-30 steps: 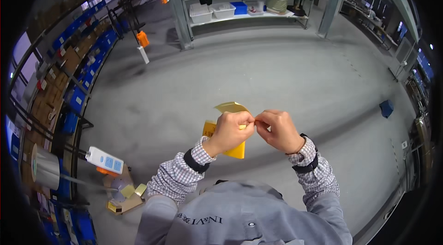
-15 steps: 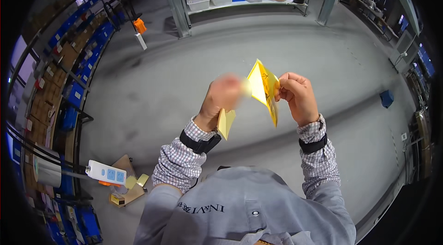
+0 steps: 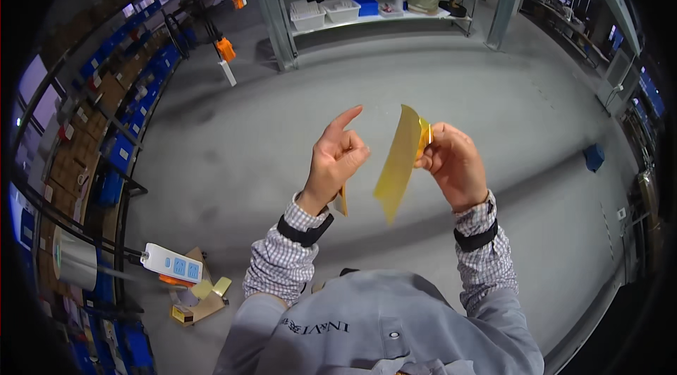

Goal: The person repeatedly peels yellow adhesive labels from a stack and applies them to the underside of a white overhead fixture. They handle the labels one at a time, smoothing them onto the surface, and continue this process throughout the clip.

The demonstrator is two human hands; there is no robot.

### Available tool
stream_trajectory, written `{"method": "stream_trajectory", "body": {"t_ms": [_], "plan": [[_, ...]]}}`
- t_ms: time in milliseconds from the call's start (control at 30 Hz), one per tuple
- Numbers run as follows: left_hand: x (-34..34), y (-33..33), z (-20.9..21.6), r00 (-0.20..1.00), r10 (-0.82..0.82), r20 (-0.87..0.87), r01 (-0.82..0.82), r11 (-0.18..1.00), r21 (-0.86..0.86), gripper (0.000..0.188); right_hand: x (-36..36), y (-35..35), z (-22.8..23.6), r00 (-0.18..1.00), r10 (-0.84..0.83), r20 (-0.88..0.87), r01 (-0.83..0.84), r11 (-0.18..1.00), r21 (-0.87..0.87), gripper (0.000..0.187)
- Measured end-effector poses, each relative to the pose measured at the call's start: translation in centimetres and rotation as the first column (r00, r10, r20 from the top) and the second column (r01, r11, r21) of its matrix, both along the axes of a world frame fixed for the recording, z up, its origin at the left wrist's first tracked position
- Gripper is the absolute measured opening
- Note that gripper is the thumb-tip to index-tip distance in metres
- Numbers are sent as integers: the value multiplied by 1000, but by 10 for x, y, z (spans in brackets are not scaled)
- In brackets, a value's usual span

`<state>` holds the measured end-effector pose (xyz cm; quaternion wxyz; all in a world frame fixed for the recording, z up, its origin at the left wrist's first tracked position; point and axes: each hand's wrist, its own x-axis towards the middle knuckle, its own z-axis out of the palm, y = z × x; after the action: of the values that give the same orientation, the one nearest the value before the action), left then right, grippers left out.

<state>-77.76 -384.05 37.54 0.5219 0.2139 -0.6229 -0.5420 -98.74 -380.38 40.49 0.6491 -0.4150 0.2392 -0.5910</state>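
Pinching yellow sheet [image 3: 397,167] in right hand [image 3: 458,169]

Thumb and fingers clamp its right side above the grey floor [image 3: 282,103]; left hand [image 3: 328,169] stands apart, index finger extended, others curled; a smaller yellow piece [image 3: 343,201] juts below, whether gripped cannot be told.

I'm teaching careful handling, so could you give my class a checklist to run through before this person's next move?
1. Right hand pinches the yellow sheet: ok.
2. Yellow sheet is flat: not ok, it curves.
3. Left hand is clear of that sheet: ok, a gap shows.
4. Small yellow piece at the left hand is gripped: cannot tell, mostly hidden.
5. White power strip is clear of both hands: ok.
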Motion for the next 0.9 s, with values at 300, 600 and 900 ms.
{"method": "stream_trajectory", "body": {"t_ms": [300, 600, 900], "plan": [[0, 6, 73, 783, 486, 389, 138, 474, -870, 64, 13, 10, 25, 975, 107, -196, -97, 993, 63, 15], [-2, 5, 64, 874, 358, 328, 122, 493, -861, 18, 6, 20, 15, 988, 132, -77, -122, 986, 117, 14], [-7, 9, 63, 985, -150, 90, 174, 799, -576, 11, 3, 19, 21, 987, 18, 160, 31, 953, -301, 14]]}}
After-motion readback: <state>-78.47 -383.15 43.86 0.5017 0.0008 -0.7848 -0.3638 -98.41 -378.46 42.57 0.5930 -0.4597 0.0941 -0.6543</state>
